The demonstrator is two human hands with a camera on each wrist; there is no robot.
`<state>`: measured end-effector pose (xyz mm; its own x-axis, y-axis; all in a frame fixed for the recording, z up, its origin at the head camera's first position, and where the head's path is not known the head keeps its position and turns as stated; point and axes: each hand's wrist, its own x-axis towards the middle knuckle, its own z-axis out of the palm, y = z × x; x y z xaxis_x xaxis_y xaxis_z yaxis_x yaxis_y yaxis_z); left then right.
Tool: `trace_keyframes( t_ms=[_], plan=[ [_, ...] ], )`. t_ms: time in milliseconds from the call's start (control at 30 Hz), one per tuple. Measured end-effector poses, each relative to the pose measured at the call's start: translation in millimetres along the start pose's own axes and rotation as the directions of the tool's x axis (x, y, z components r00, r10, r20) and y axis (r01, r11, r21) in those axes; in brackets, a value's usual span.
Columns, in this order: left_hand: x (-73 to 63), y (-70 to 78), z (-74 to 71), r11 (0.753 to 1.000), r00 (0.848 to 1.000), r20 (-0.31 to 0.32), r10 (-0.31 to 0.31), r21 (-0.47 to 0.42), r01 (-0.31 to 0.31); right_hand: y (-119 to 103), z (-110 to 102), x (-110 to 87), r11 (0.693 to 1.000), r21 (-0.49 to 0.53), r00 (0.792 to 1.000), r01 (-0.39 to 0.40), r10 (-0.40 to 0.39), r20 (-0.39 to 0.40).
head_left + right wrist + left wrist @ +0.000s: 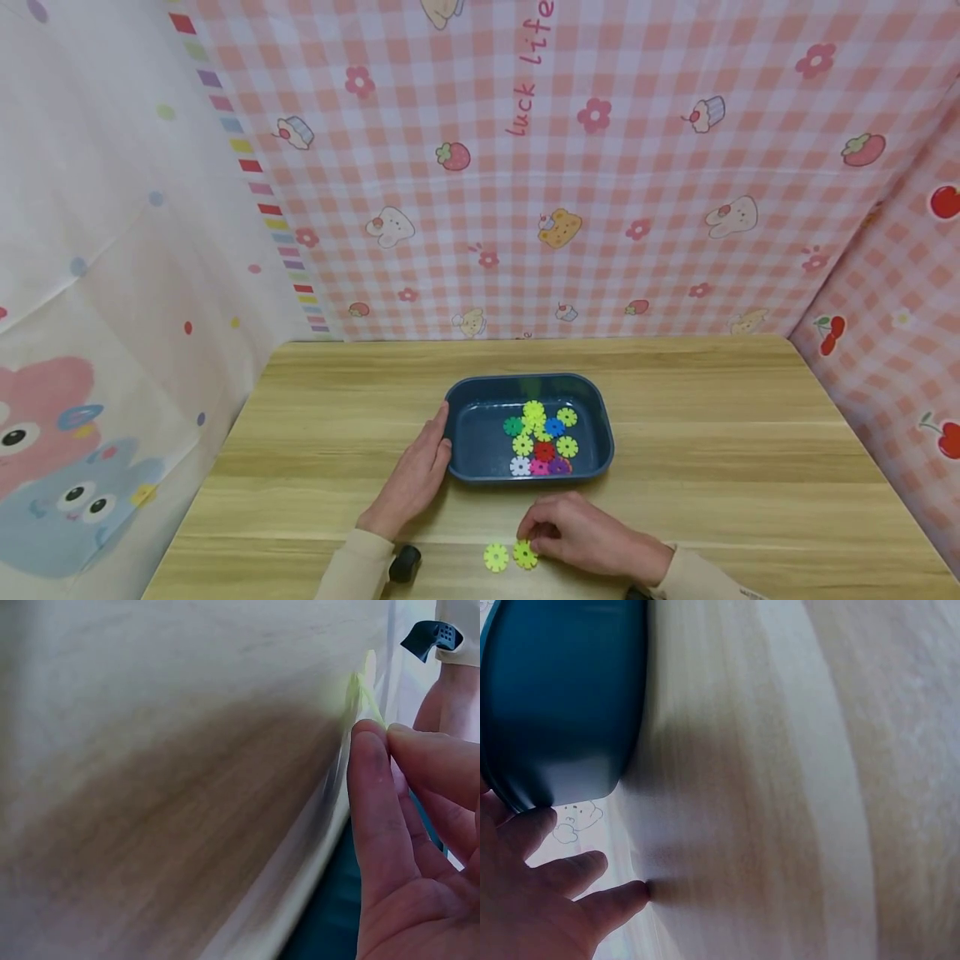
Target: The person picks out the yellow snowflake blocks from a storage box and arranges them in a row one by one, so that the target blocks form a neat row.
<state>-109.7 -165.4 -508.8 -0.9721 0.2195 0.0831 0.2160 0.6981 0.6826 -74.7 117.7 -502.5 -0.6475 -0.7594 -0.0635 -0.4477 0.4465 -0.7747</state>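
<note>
My right hand (pixel 577 533) pinches a yellow-green snowflake disc (pixel 525 554) between thumb and fingertips, low over the table in front of the tray. In the right wrist view, the pinched disc (pixel 370 697) shows as a thin edge past the fingertips. Just left of it, another yellow-green snowflake disc (pixel 496 557) lies flat on the wood. My left hand (pixel 412 479) rests against the left end of the dark blue tray (pixel 480 477), its fingers extended along the wall. Seen from the left wrist, a finger touches the tray's rim and the others are spread.
Inside the tray, toward its right half, lie several snowflake discs, mostly yellow-green, with a green disc (pixel 513 426), a blue disc (pixel 554 427), a red disc (pixel 544 451) and a white disc (pixel 520 466). Patterned cloth (pixel 525 250) hangs behind the wooden table (pixel 720 433) and at both sides.
</note>
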Motion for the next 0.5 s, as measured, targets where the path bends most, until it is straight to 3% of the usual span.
trace_keyframes(
  t_ms=[233,500],
  plan=[
    [0.3,-0.4,0.7,1.0,1.0,-0.001,0.006,0.006,-0.006,2.1,1.9,0.1,1.0,0.007,1.0,-0.007,0.007,0.005],
    [0.5,-0.8,1.4,1.0,1.0,-0.003,0.011,0.012,-0.011,3.3,-1.0,-3.6,0.998,-0.013,0.998,0.066,-0.066,0.009]
  ],
)
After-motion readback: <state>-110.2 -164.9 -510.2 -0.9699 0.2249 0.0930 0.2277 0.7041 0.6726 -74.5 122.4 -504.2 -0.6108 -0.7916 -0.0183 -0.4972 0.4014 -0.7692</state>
